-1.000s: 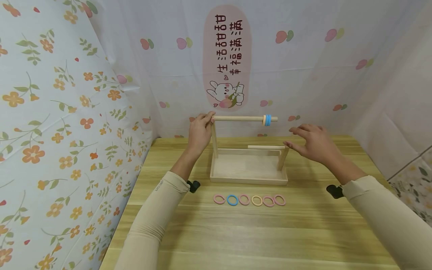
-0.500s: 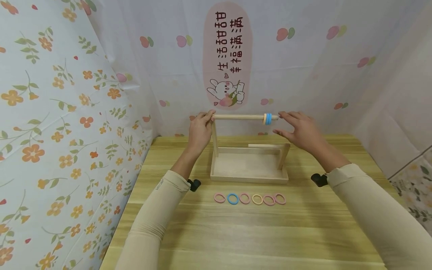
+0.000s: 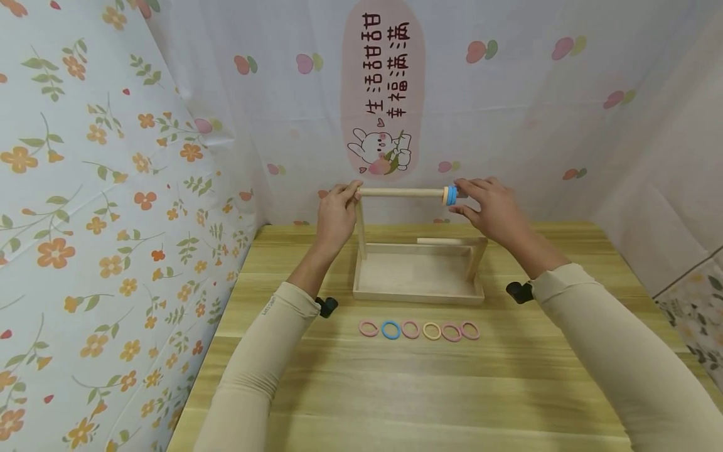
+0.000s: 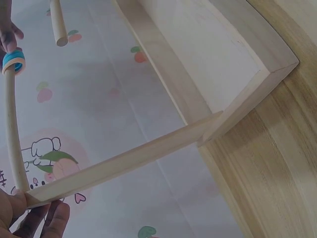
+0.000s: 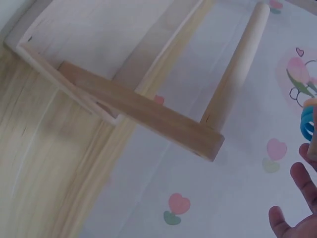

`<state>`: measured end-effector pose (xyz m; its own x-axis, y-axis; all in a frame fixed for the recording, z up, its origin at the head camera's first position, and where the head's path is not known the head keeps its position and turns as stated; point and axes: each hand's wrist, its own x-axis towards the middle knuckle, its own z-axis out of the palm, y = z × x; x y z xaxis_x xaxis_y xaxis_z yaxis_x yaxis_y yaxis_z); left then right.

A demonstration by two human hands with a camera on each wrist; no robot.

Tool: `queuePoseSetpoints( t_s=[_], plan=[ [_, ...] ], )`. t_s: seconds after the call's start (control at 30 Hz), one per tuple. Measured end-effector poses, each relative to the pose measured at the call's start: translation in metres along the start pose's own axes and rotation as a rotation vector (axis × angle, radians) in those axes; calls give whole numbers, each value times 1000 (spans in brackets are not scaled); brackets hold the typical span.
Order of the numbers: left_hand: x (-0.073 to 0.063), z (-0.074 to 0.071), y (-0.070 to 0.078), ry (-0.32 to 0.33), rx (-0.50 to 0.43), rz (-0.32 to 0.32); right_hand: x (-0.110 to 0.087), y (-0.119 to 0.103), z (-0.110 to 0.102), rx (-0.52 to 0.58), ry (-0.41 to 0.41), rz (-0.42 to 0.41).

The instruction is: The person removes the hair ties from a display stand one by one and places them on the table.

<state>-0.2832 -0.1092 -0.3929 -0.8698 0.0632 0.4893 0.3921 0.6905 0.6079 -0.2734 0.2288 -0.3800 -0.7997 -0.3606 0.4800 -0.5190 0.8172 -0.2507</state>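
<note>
A wooden stand has a shallow tray base [image 3: 418, 299], a tall left post [image 3: 362, 229] and a long upper rod [image 3: 401, 192]. My left hand [image 3: 335, 216] grips the corner where post and rod meet, thumb and fingers on either side. Near the rod's free right end sit blue hair ties [image 3: 452, 195] beside a pale orange one [image 3: 445, 196]. My right hand [image 3: 490, 202] is right at them, index finger above and thumb below the rod end. In the right wrist view its fingers [image 5: 303, 183] look spread and fairly straight.
A shorter rod [image 3: 443, 241] juts left from the lower right post [image 3: 476, 260]. In front of the tray, a row of pink, blue and yellow hair ties [image 3: 432, 331] lies on the wood-grain table [image 3: 407, 402]. A printed curtain [image 3: 271, 113] hangs close behind.
My right hand has moved left and up, from beside the shorter right post to the hair ties at the upper rod's end. My left hand keeps its grip on the stand's corner.
</note>
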Motion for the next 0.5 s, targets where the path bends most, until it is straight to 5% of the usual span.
queuePoseSetpoints(
  t_s=[0.5],
  plan=[
    [0,0,-2,16,-7,8,2,2,2,-1,118,-25]
  ],
)
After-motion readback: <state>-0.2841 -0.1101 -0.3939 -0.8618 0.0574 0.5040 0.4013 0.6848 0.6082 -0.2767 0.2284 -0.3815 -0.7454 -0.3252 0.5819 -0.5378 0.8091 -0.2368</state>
